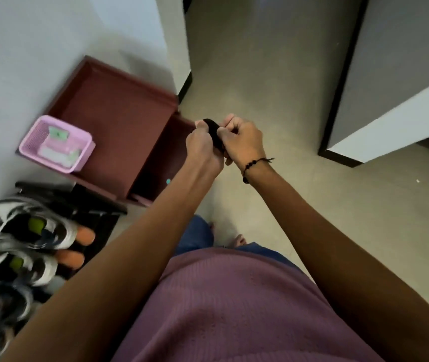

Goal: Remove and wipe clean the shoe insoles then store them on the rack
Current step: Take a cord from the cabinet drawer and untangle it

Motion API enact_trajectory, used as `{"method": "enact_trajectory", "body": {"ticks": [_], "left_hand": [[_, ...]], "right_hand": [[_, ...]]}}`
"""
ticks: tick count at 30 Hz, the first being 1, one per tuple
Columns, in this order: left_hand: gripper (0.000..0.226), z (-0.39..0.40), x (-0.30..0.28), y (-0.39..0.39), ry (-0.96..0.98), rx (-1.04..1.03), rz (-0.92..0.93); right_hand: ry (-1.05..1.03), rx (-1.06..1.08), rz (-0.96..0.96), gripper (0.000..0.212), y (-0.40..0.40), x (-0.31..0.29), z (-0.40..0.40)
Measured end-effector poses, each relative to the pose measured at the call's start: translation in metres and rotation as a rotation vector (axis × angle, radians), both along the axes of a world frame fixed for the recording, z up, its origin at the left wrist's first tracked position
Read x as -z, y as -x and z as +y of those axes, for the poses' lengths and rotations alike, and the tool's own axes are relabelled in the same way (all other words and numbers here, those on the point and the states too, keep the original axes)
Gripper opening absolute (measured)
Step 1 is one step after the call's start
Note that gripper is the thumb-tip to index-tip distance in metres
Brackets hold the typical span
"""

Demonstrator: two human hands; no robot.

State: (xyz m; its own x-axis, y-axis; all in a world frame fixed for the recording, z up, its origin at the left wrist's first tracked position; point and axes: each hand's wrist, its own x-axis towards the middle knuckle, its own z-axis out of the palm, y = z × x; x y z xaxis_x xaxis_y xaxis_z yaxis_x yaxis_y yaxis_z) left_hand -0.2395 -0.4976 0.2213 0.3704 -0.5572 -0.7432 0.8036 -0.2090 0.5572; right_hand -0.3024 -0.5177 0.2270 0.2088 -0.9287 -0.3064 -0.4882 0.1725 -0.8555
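My left hand (203,150) and my right hand (242,141) are held together in front of me, both curled round a small black object (214,133) between them; what it is I cannot tell. At the lower left a black shoe rack (90,202) holds white and grey sneakers (36,226) with yellow-green patches inside and orange insoles (85,235) poking out from under them. More dark shoes (2,307) lie below, blurred.
A dark red wooden cabinet (119,121) stands against the left wall, with a pink plastic basket (57,143) of packets on top. Beige floor stretches ahead. A grey door or panel (391,74) with a black edge is at the right.
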Motion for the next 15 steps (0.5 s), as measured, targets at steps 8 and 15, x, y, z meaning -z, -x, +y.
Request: {"method": "enact_trajectory", "body": {"ticks": [8, 15], "left_hand": [[0.028, 0.037, 0.078, -0.081, -0.226, -0.383, 0.237], [0.036, 0.037, 0.132, -0.117, -0.41, -0.494, 0.313]], "right_hand": [[0.163, -0.674, 0.454, 0.021, -0.084, 0.074, 0.022], [-0.081, -1.13, 0.604, 0.034, -0.131, 0.129, 0.01]]}}
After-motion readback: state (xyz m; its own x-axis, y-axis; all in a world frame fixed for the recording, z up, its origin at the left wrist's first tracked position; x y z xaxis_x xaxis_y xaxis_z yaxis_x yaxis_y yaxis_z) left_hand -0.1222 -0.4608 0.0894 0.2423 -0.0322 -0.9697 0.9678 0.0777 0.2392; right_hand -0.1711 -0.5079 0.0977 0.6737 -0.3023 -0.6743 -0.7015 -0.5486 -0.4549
